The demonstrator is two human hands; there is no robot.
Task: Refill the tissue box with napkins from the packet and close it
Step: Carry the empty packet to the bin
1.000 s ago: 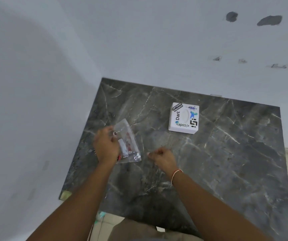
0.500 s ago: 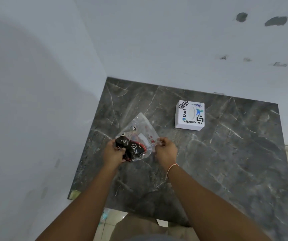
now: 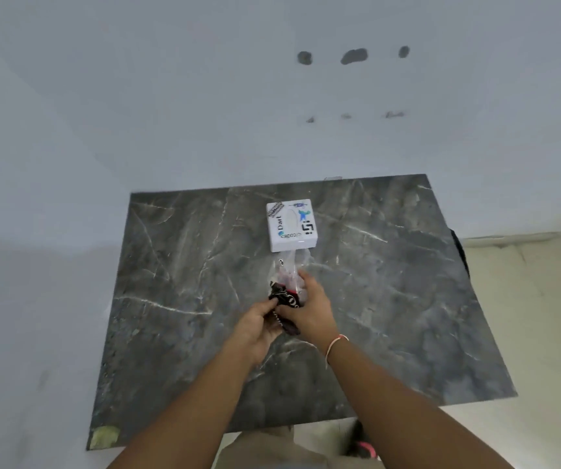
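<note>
A white square tissue box (image 3: 291, 225) with stickers on its lid sits shut toward the back of the dark marble table (image 3: 177, 299). Just in front of it I hold a clear plastic packet (image 3: 288, 269) with black and red printing, lifted off the table. My left hand (image 3: 255, 324) pinches the packet's lower black end. My right hand (image 3: 309, 304) grips its right side. The packet's top almost reaches the box's front edge. What lies inside the packet is hard to make out.
Pale walls close in behind and to the left of the table. The table's front edge runs near my body, with a yellowish patch (image 3: 105, 436) at its front left corner. Beige floor (image 3: 526, 299) lies to the right.
Both hands took hold of the packet, lifted it, and carried it from the left part of the table to just in front of the tissue box. The camera view shifted left.
</note>
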